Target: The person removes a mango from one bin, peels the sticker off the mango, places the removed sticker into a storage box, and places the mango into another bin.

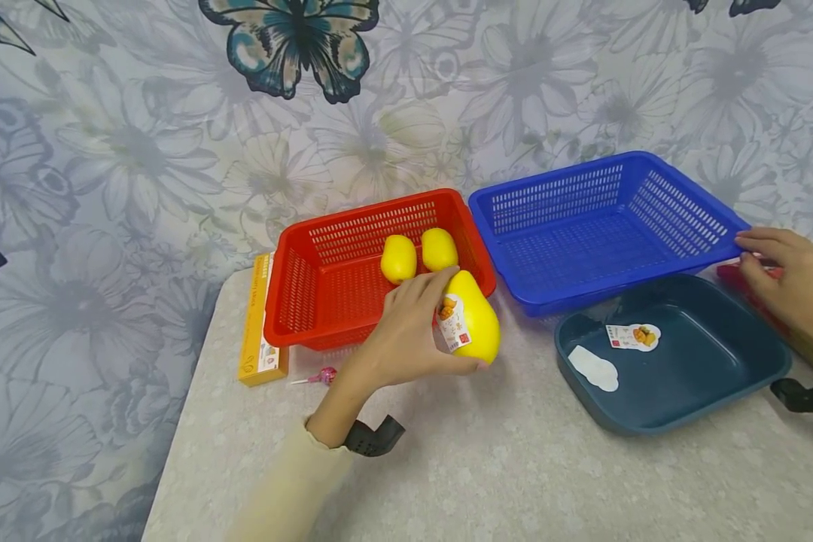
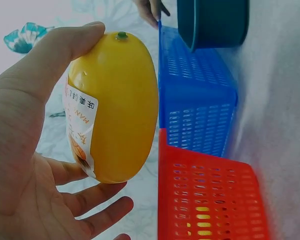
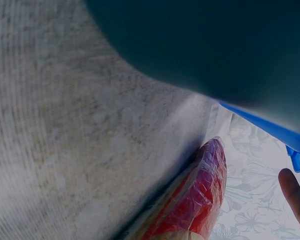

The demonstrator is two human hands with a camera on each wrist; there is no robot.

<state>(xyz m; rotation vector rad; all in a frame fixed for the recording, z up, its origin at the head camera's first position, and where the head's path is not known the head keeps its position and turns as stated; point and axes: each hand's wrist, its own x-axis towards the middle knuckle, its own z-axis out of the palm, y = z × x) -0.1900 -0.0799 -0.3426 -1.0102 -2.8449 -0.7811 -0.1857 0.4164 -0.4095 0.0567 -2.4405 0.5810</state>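
My left hand (image 1: 409, 327) grips a yellow mango (image 1: 477, 320) bearing a white printed label, in front of the red basket (image 1: 298, 339). Up close in the left wrist view, thumb and fingers span the mango (image 2: 122, 107), its small green stem end at the top. Two more yellow mangoes (image 1: 399, 260) lie in the red basket's right half. At the right, my right hand (image 1: 796, 263) touches the corner of the blue basket (image 1: 583, 241) with its fingertips, and the thumb stands apart from the rim.
A dark teal basin (image 1: 704, 369) with two cut-out labels (image 1: 633, 336) stands front right. Beside it lies a red plastic-wrapped packet (image 3: 202, 192). Left of the red basket is a yellow-orange box (image 1: 257, 324), with a lollipop (image 1: 321, 376) near it. A patterned wall backs the table.
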